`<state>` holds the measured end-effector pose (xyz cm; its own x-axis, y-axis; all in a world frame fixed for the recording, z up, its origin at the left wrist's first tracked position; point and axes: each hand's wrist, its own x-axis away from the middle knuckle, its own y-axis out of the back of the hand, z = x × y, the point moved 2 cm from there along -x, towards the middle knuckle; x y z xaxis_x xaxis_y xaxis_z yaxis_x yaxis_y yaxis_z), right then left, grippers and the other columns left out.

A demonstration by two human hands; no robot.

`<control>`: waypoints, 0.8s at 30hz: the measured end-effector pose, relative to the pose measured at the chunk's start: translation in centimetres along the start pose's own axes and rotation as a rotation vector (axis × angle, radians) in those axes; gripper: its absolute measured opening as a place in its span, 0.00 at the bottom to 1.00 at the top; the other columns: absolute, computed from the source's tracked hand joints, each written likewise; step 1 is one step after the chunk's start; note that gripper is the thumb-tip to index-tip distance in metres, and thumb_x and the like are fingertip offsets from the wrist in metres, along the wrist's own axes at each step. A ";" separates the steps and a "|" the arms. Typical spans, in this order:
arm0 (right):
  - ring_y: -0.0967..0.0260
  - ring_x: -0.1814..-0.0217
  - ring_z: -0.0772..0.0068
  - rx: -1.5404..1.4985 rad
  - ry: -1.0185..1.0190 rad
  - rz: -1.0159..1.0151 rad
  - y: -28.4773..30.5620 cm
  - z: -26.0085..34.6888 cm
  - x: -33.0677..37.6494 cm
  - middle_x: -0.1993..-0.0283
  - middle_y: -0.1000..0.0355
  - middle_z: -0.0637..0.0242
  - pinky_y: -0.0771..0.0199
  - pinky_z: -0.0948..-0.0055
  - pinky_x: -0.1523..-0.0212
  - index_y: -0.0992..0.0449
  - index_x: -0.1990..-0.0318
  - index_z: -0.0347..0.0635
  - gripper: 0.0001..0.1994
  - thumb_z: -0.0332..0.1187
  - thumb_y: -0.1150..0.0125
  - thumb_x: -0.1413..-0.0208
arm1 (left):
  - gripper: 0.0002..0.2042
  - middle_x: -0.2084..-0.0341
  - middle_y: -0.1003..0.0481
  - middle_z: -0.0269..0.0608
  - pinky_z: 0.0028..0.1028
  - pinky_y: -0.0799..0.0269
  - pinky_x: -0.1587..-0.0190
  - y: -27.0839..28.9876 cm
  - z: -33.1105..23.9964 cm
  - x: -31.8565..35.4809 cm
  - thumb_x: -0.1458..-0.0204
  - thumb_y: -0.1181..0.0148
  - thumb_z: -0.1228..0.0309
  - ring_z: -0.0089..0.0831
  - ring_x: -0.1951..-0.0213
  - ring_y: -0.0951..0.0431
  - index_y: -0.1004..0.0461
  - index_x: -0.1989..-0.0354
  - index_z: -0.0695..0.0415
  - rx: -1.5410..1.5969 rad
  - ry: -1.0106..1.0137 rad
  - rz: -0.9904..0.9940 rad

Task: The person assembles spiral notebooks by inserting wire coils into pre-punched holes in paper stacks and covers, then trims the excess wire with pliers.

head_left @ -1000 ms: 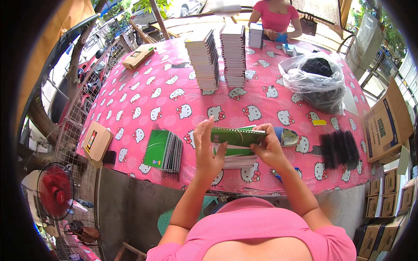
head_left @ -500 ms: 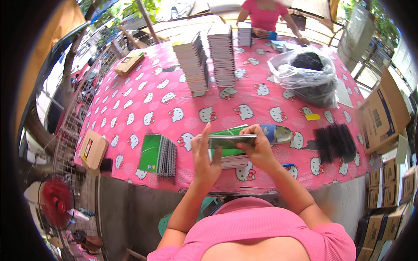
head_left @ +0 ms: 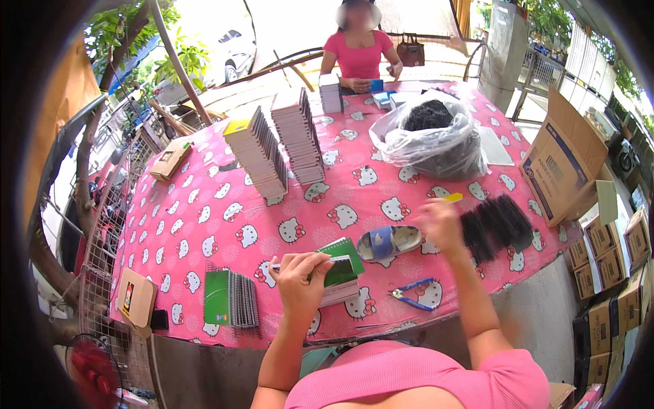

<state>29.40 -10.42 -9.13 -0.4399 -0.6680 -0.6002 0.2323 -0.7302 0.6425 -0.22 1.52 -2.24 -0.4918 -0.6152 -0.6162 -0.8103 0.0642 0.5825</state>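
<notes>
Slim green-covered paper notebook [head_left: 338, 274] was pinched in left hand [head_left: 300, 273], thumb against fingers, above white-paged notebook stack [head_left: 340, 294] | blurred right hand [head_left: 441, 219] was well apart, near black spiral coils [head_left: 496, 228], openness and hold indiscernible | multicoloured label [head_left: 221, 318] marked green spiral-bound notebooks [head_left: 228, 298]; dark print marked brown cardboard carton [head_left: 560, 153]
</notes>
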 end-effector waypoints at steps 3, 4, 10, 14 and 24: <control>0.33 0.50 0.51 0.623 -0.617 0.057 2.7 -10.7 3.7 0.55 0.31 0.55 0.30 0.57 0.51 0.24 0.60 0.40 0.18 0.41 0.30 0.56 | 0.05 0.72 0.21 0.34 0.29 0.36 0.58 -0.2 0.0 0.0 0.58 0.32 0.74 0.30 0.65 0.27 0.20 0.71 0.57 0.012 0.042 0.023; 0.33 0.50 0.51 0.669 -0.669 0.113 2.6 -13.5 5.7 0.55 0.31 0.56 0.29 0.57 0.52 0.24 0.60 0.40 0.18 0.40 0.30 0.56 | 0.05 0.72 0.21 0.35 0.29 0.35 0.58 -0.4 -0.1 -0.1 0.58 0.32 0.74 0.31 0.66 0.27 0.20 0.71 0.57 0.029 0.046 0.022; 0.28 0.57 0.50 0.533 -0.549 0.026 4.1 -15.7 5.9 0.62 0.29 0.56 0.26 0.57 0.59 0.23 0.66 0.39 0.11 0.36 0.34 0.51 | 0.05 0.72 0.22 0.25 0.42 0.54 0.41 -0.6 0.9 0.6 0.52 0.34 0.64 0.26 0.64 0.28 0.19 0.69 0.48 0.069 0.136 0.041; 0.27 0.59 0.49 0.713 -0.490 0.236 3.4 -16.1 7.0 0.64 0.28 0.52 0.27 0.57 0.57 0.23 0.66 0.37 0.13 0.38 0.32 0.53 | 0.08 0.72 0.21 0.35 0.29 0.33 0.60 -0.2 0.0 0.0 0.56 0.31 0.72 0.31 0.67 0.27 0.19 0.67 0.57 0.073 0.065 0.001; 0.30 0.54 0.50 0.606 -0.513 0.122 5.2 -12.2 3.8 0.56 0.34 0.51 0.28 0.59 0.54 0.24 0.62 0.37 0.10 0.27 0.35 0.52 | 0.07 0.73 0.22 0.25 0.42 0.54 0.43 -0.8 0.7 0.6 0.55 0.32 0.59 0.25 0.65 0.28 0.18 0.72 0.47 0.051 0.102 0.003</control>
<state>39.49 -18.51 -13.92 -0.8198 -0.4816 -0.3098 -0.1423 -0.3527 0.9248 -0.06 1.62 -3.48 -0.4611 -0.6918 -0.5557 -0.8252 0.1042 0.5551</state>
